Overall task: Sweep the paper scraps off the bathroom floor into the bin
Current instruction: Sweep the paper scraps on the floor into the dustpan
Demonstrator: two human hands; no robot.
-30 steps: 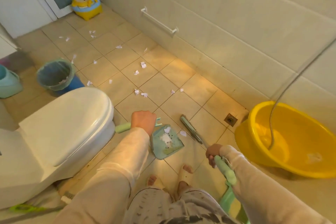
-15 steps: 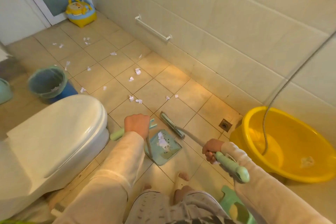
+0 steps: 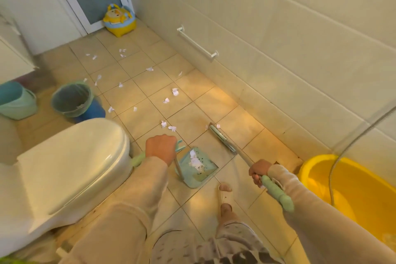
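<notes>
Bathroom floor (image 3: 246,118) by the toilet (image 3: 70,156): left hand (image 3: 161,148) tight round the dustpan (image 3: 201,176) handle, right hand (image 3: 259,171) tight round the broom (image 3: 221,138), scraps (image 3: 175,91) beyond.

Count, on the floor (image 3: 214,103): paper scraps (image 3: 175,91), about sixteen loose, plus a small heap in the dustpan (image 3: 192,179). One dustpan, one broom (image 3: 222,138), one bin (image 3: 68,94), one teal bucket (image 3: 15,103), one yellow basin (image 3: 353,188), one toilet (image 3: 64,163).
</notes>
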